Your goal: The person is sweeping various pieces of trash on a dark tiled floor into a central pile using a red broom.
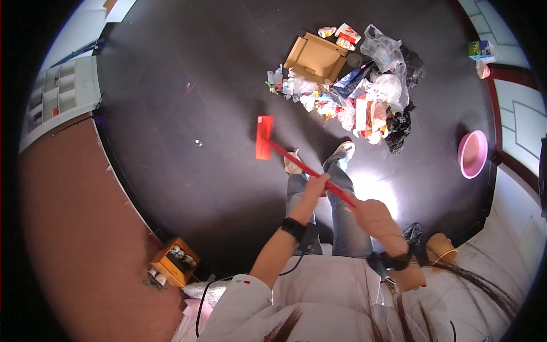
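My left hand (317, 186) grips the middle of the red handle (295, 160) of a long-handled sweeping tool. Higher up, close to its near end, my right hand (371, 213) holds the same handle. The tool's rectangular red head (264, 137) is at the dark floor, left of my shoes, with a toothed strip on its right side. Beyond my feet lies a heap of rubbish: an open cardboard box (316, 59), crumpled clear plastic bags (384, 87), black plastic bags (399, 132), a red-and-white paper cup (347, 33) and several small wrappers.
A pink basin (472, 154) stands by the right wall. White scraps (198, 142) and a small red-and-white scrap (188, 87) lie on the floor at left. White shelving (68, 87) is farther left. An orange wooden box (176, 261) and a tan bin (441, 249) are near me.
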Motion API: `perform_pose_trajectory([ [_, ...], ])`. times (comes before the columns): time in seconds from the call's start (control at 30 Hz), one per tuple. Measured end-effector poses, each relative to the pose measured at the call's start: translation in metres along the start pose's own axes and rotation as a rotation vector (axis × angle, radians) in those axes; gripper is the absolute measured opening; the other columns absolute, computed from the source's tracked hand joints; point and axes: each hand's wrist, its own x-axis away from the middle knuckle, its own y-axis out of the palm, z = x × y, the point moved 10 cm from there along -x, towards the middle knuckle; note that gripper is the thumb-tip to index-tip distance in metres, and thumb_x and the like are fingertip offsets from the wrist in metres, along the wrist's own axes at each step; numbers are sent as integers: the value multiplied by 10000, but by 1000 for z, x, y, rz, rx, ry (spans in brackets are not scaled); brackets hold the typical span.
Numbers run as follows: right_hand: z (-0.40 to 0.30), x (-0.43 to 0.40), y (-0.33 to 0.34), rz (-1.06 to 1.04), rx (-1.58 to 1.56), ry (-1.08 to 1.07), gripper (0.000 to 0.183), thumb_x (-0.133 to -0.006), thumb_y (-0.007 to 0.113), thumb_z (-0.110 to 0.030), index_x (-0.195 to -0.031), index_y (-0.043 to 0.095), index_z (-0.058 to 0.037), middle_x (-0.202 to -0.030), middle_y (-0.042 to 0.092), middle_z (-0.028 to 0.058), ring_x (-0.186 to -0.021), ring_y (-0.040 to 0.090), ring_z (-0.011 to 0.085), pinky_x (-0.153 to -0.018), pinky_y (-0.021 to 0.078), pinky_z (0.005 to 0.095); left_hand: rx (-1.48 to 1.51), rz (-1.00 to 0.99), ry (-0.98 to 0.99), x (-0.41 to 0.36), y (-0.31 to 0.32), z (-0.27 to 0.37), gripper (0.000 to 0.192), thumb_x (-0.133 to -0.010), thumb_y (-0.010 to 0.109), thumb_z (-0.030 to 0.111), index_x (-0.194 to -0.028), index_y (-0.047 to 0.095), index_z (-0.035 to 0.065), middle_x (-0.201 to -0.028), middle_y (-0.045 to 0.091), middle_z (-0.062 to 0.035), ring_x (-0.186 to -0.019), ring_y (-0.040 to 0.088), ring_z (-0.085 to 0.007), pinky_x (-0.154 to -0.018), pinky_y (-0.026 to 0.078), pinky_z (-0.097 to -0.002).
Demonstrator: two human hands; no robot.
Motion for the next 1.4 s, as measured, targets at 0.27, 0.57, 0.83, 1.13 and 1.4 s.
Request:
perform_pose_trajectory([
  [0.27, -63, -91, 77, 125, -63, -105, 257, -808, 454, -148, -1039, 502, -46, -689, 609, 108, -634, 607, 272, -506, 465, 393, 180, 85, -111, -23, -105, -11, 259, -758, 526, 304, -601, 468, 106, -519, 463, -7, -406, 406, -108, -387, 323, -251],
  [0.57, 37, -95, 29, 173, -57, 198, 376, -833, 479, -252, -1206, 443, -218, -710, 603, 151, -651, 593, 330, -574, 466, 442, -228, 252, 89, -94, -25, 77, 307, -728, 510, 228, -667, 525, -73, -609, 554, -160, -485, 547, -269, -414, 431, -388],
  [0.83, 31, 30, -83, 148, 120, 161, 373, -818, 514, -248, -1187, 481, -205, -619, 560, 156, -568, 541, 349, -524, 421, 438, 269, -250, 90, 21, 101, 93, 286, -756, 534, 238, -628, 476, -11, -489, 465, -56, -382, 473, -170, -353, 385, -290],
  [1.13, -15, -54, 4, 234, -97, -79, 297, -805, 513, -214, -1061, 495, -64, -636, 584, 139, -586, 582, 319, -517, 451, 419, 232, -9, -62, -18, -35, 33, 244, -784, 517, 300, -637, 493, 106, -541, 470, 4, -440, 417, -103, -427, 341, -241],
  [1.4, 10, -41, 18, 215, 24, 38, 397, -810, 506, -215, -1183, 447, -91, -601, 573, 127, -558, 580, 288, -488, 436, 391, -54, -151, -66, -36, -3, 28, 295, -795, 475, 326, -662, 522, 67, -555, 506, -22, -472, 517, -136, -478, 480, -261],
])
